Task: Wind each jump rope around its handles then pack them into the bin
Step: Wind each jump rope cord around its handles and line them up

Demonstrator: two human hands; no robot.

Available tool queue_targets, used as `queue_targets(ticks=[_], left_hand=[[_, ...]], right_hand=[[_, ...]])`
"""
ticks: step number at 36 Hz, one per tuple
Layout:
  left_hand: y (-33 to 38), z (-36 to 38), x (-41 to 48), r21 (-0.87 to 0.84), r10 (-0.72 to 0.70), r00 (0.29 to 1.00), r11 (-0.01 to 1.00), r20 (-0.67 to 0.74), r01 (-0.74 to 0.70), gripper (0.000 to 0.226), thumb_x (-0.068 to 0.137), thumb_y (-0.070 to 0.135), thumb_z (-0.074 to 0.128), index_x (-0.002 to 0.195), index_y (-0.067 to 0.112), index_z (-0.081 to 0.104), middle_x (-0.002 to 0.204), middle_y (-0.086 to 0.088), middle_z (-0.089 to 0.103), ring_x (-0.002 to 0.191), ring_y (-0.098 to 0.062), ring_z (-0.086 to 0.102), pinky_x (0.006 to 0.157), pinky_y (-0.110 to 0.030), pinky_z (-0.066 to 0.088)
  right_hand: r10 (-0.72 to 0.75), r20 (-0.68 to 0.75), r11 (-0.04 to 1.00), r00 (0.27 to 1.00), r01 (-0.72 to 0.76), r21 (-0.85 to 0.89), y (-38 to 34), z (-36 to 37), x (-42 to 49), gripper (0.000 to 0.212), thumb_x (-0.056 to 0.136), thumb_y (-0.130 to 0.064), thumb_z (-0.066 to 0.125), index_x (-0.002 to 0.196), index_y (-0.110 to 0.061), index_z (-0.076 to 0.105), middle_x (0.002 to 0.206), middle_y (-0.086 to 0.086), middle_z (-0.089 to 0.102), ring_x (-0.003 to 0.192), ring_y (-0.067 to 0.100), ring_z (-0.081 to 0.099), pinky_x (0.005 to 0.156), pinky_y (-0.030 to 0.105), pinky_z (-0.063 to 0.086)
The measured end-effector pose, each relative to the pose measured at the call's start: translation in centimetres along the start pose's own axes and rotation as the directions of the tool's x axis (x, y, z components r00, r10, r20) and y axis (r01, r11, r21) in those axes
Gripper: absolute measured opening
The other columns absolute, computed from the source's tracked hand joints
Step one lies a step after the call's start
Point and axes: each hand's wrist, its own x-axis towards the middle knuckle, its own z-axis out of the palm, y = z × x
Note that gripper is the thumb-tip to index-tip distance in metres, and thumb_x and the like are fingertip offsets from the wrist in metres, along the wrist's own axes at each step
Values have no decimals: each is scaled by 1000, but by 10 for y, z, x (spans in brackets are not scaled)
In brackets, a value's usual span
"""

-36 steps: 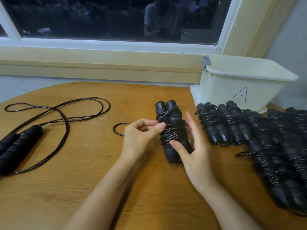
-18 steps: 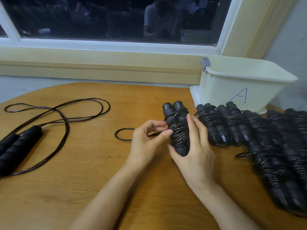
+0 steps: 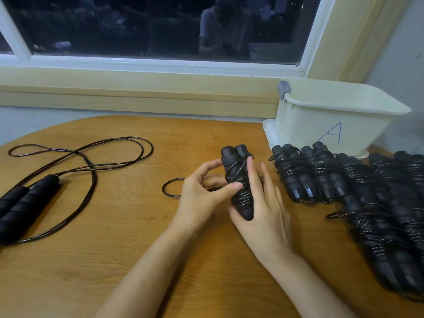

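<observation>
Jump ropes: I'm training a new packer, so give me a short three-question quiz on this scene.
1. True or false: the loose rope lies to the left of both hands.
2. Which letter is written on the bin?
3. The left hand and right hand together hold: a) a nearly wound rope, b) the bin, c) nothing.
Key: 1 true; 2 A; 3 a.

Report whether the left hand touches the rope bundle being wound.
Touching. In the head view the thumb of the left hand presses on the rope bundle.
</observation>
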Motion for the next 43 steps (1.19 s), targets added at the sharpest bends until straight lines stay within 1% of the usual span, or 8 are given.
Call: queue_targets(ticks=[5,12,16,19,25,31,37,43], left_hand=[[-3,2,0,-9,0,1000,1000,-20,0,57,61,24,83,114,25,63,83,-10,75,81,-15,73,74,-22,56],[2,-7,3,9,49,999,999,-6,-49,49,58,27,82,106,29,69,78,-1,75,85,-9,71,79,-18,53],[4,-9,5,-6,78,997,997,-5,-78,48,63,21,84,107,25,68,75,-1,75,83,-9,70,85,-22,52],[1,-11,5,-11,110,994,994,-2,-110,50,63,27,88,108,25,65,82,3,71,87,-12,66,87,-27,51],[1,-13,5,-90,29,995,996,96,-20,73,64,25,85,129,26,52,125,-6,65,105,-18,67,85,-30,54],[5,-9,3,-133,-15,988,991,155,36,71,72,14,69,138,27,45,111,0,74,103,-11,69,86,-25,55],[0,-11,5,-41,-8,997,999,82,11,70,69,21,87,128,37,53,104,9,73,98,-9,69,86,-29,56],[-4,-15,8,16,-10,1000,1000,-11,10,78,52,45,85,125,41,57,103,3,72,89,-13,68,86,-36,56]], right_hand=[[-17,-15,1000,1000,17,-5,1,0,-1,106,71,-33,86,155,-33,23,148,9,42,116,27,62,63,28,55],[1,-7,915,1000,2,404,9,2,3,91,78,-30,78,155,-16,31,139,-4,53,124,-3,49,95,3,36],[33,96,740,995,-89,667,8,-3,5,91,78,-28,79,154,-23,30,140,-27,48,134,-2,44,105,10,34],[46,151,632,987,-146,761,2,-6,3,87,78,-33,75,152,-34,28,144,-25,49,138,5,43,109,21,37],[48,174,600,983,-168,782,-1,-9,2,85,79,-30,76,150,-34,29,146,-21,48,138,7,44,109,20,37],[19,186,610,982,-158,776,-2,-5,3,84,83,-32,72,152,-33,26,149,-20,44,140,5,40,109,16,35],[21,103,811,995,-77,581,3,0,2,83,83,-50,66,154,-33,25,149,-12,35,141,4,33,109,14,30],[-38,143,759,989,-65,648,2,1,2,73,92,-33,64,154,-29,27,151,-8,42,141,7,37,111,18,34]])
